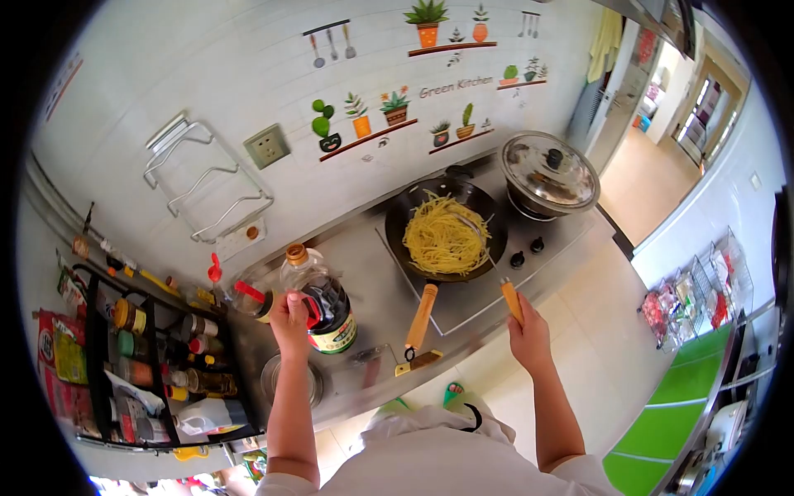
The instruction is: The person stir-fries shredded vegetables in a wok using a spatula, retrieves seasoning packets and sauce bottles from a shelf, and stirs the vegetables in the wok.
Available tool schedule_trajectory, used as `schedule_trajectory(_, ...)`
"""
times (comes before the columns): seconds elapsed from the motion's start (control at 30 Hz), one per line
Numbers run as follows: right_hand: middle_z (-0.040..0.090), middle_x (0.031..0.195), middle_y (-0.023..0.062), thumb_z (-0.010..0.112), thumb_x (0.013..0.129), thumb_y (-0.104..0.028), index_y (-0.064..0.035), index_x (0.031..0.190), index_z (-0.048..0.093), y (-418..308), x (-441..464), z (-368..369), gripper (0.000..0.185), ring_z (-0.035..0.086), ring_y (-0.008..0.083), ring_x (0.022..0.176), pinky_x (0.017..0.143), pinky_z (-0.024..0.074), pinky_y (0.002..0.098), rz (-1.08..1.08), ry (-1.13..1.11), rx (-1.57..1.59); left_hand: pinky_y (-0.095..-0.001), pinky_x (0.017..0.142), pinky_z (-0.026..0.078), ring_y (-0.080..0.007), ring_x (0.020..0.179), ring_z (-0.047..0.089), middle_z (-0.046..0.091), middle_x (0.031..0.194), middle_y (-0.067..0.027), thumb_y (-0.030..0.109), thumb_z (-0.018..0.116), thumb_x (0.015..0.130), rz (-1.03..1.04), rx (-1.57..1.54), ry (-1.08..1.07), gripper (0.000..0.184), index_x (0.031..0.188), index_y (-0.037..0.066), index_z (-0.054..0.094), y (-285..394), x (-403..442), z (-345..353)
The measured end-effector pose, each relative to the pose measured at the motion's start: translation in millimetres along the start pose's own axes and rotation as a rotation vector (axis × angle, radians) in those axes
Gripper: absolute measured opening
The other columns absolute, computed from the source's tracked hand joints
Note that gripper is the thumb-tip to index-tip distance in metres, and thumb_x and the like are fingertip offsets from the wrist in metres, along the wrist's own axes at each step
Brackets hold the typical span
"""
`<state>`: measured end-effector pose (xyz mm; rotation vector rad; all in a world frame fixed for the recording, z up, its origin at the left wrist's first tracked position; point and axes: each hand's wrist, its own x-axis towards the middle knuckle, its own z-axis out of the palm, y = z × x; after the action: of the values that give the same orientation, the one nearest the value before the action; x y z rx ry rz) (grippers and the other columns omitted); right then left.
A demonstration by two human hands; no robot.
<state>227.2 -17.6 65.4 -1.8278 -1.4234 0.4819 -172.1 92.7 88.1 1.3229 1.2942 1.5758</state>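
Note:
My left hand (289, 324) is closed at the red side handle of a large bottle of dark liquid (332, 306), which looks like soy sauce. The bottle is upright with its brown cap toward the wall; its base against the counter is hard to judge. In my right hand (529, 335) is the wooden handle of a metal spatula (512, 301). Its blade reaches into a black wok (399, 217) on the stove. Pale yellow shredded food, like potato strips (447, 236), fills the wok's middle. The wok's wooden handle (423, 316) points toward me, untouched.
A lidded steel pot (549, 169) stands right of the wok, near two stove knobs (527, 252). Left of my left hand is a glass container with a red top (248, 291). A black rack (161, 364) holds several seasoning bottles. A glass bowl (291, 380) sits at the counter's front.

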Motion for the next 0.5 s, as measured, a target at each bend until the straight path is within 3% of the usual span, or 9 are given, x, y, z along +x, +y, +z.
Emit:
schedule_trajectory(0.07,0.063,0.097,0.0208,0.059,0.087,-0.006,-0.004,0.136,0.046,7.5,-0.3,7.6,0.05,0.062,0.0395,0.084,0.073,0.0503,0.0453,-0.151,0.032,-0.148,-0.023,0.048,0.024,-0.0039,0.053,0.032,0.038,0.06,0.0058,0.046,0.052,0.098,0.005,-0.008,0.032,0.047,0.081,0.002,0.056,0.7,-2.8,-1.1)
schedule_trajectory(0.13,0.059,0.106,0.0204,0.061,0.086,-0.006,-0.0073,0.141,0.04,5.2,2.3,16.7,0.058,0.06,0.0394,0.094,0.079,0.05,0.0468,-0.025,-0.063,-0.317,-0.0236,0.049,0.025,-0.0048,0.054,0.033,0.039,0.06,0.0056,0.045,0.053,0.098,0.016,0.003,0.081,0.047,0.08,0.002,0.057,0.4,-6.1,-3.9)
schedule_trajectory(0.23,0.057,0.108,0.0191,0.064,0.086,-0.008,-0.0083,0.142,0.038,18.0,13.3,40.9,0.061,0.059,0.0394,0.095,0.079,0.0508,0.0445,-0.026,-0.083,-0.408,-0.0236,0.049,0.026,-0.0056,0.054,0.034,0.041,0.06,0.0045,0.043,0.053,0.099,0.004,-0.053,0.127,0.045,0.081,0.002,0.058,4.4,-10.8,-8.1)
schedule_trajectory(0.37,0.055,0.111,0.02,0.066,0.085,-0.01,-0.0068,0.142,0.038,26.8,20.7,58.1,0.063,0.057,0.0397,0.1,0.083,0.0491,0.0441,-0.051,-0.118,-0.324,-0.0226,0.05,0.029,-0.005,0.054,0.035,0.041,0.061,0.0048,0.041,0.056,0.098,0.053,-0.097,0.222,0.044,0.082,0.001,0.058,10.6,-17.9,-18.9)
schedule_trajectory(0.5,0.051,0.123,0.0222,0.068,0.085,-0.011,-0.0014,0.14,0.038,7.7,22.4,52.6,0.064,0.048,0.0391,0.117,0.098,0.041,0.0456,-0.194,-0.104,-0.359,-0.0231,0.051,0.03,-0.0061,0.055,0.038,0.043,0.06,0.0035,0.044,0.057,0.097,0.054,-0.117,0.309,0.046,0.082,0.0,0.059,28.4,-28.2,-32.7)
